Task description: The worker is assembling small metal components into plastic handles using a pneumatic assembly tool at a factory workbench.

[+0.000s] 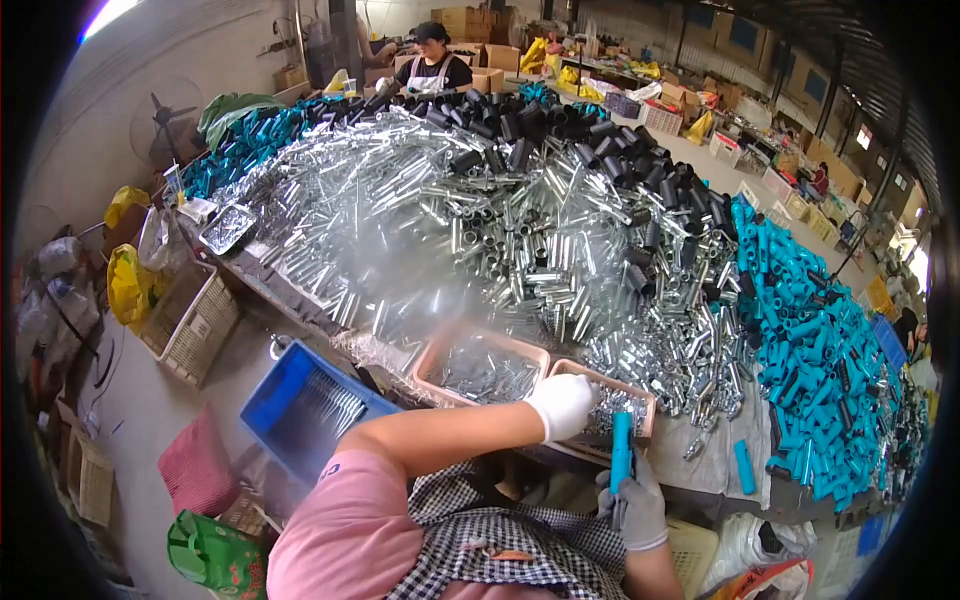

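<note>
Right hand: the grey-fingered glove (637,507) is closed around the lower part of a teal tube, with the fingers curled about it.
Teal tube: it (621,450) is held nearly upright in front of the right-hand bin, its top end overlapping the near rim in view.
Left hand: the white glove (563,406) is placed over the left side of the right-hand bin; whether anything is pinched cannot be told, as the fingertips are not clearly shown.
Arms: the left forearm is laid across the front of the body toward the right, its elbow carried out to the side; the right forearm is brought up from the lower edge.
Bins: small metal parts are held in the right-hand bin (650,412) and thin metal pieces in the left-hand bin (428,368), set just beside it.
Floor at left: metal rods are contained in a blue crate (262,408); a cream basket (195,335) is placed farther off.
Table: shiny metal tubes (390,190) are heaped across it, bordered by black tubes (640,165) and, at right, teal tubes (815,350).
Room: a co-worker (432,68) is seen across the heap, with cartons (468,22) stacked behind.
</note>
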The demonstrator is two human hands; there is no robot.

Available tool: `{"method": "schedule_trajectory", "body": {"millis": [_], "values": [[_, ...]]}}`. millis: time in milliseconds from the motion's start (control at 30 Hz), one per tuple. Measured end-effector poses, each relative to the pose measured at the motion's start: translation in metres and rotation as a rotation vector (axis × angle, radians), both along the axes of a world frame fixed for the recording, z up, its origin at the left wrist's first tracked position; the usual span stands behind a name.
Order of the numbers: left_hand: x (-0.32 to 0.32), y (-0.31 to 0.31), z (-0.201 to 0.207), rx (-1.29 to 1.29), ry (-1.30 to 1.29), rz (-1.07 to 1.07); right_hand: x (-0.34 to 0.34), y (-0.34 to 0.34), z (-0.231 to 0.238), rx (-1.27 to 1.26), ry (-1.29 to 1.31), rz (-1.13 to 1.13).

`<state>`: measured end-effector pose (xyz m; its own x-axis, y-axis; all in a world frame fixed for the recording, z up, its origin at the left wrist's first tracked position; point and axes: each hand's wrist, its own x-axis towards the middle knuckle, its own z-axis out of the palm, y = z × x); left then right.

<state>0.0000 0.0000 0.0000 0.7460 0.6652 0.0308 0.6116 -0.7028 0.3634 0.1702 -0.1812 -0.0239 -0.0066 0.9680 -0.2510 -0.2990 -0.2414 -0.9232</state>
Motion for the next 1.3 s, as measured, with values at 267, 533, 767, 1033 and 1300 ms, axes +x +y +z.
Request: {"method": "schedule_trajectory", "body": {"millis": [267,533,767,1033,1300], "values": [[0.015,0.013,-0.027,-0.046,0.235,-0.014,-0.002,0.002,-0.003,-0.029,0.315,-0.237],[-0.005,-0.001,-0.035,-0.013,-0.114,0.066,0.001,0.004,-0.016,-0.101,0.423,-0.263],[-0.014,-0.01,-0.025,0.155,-0.69,-0.197,0.002,0.008,-0.018,-0.156,0.552,-0.179],[-0.03,-0.025,-0.013,-0.062,-0.861,-0.437,-0.005,0.005,-0.021,-0.22,0.586,0.076],[-0.042,-0.031,-0.019,-0.354,-0.879,-0.494,-0.021,0.002,0.005,-0.147,0.467,0.176]]}}
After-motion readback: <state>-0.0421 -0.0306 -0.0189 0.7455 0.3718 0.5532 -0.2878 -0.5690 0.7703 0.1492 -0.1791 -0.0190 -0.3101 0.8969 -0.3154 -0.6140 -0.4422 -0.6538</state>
